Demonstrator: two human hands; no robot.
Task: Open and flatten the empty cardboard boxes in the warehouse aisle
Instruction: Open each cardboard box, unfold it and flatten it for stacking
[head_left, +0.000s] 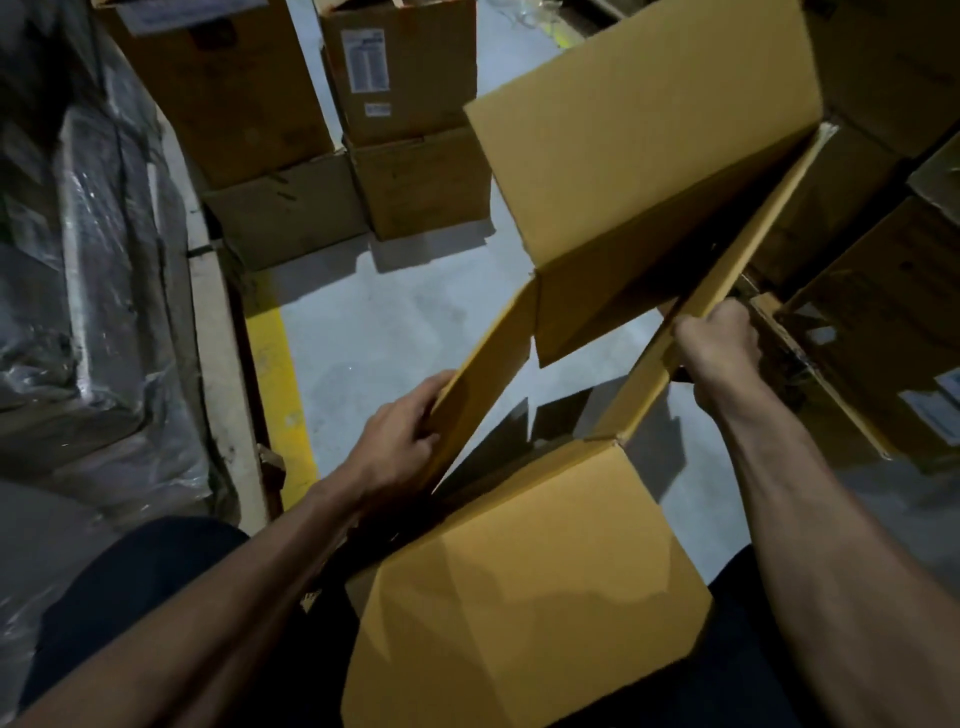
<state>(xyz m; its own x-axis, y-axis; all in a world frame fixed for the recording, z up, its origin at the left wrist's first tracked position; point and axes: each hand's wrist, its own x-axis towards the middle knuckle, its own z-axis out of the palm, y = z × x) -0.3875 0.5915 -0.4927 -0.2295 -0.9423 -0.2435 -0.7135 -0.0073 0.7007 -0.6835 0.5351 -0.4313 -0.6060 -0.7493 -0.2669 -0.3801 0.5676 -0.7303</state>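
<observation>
Cardboard box (639, 171), tan, flaps splayed open

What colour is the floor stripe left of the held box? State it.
Yellow: the floor stripe, seen in the head view, runs along the grey concrete.

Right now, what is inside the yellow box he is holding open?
Nothing shows inside the yellow box: through its open ends only the grey floor and shadow appear. The left hand and right hand grip opposite walls. The lower panel hides what lies beneath it.
</observation>
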